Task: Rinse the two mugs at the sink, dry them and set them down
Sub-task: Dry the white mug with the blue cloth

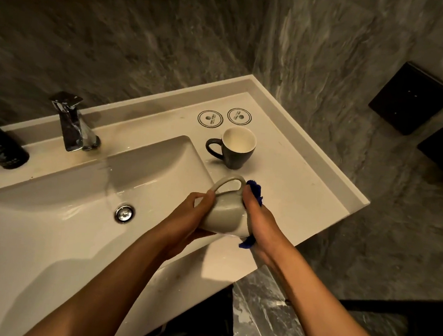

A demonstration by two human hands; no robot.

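Note:
A pale mug (226,210) is held on its side just above the counter, at the right rim of the sink, handle pointing away from me. My left hand (188,222) grips its left side. My right hand (259,224) presses a blue cloth (255,190) against its right side; most of the cloth is hidden behind the hand and mug. A dark mug (236,149) with a white inside stands upright on the counter beyond, handle to the left.
The white sink basin (51,223) with a metal drain (124,213) lies to the left, a chrome tap (71,123) behind it. A black bottle (1,145) stands at far left. Two round coasters (224,117) lie at the back of the counter (300,190). Grey stone walls surround.

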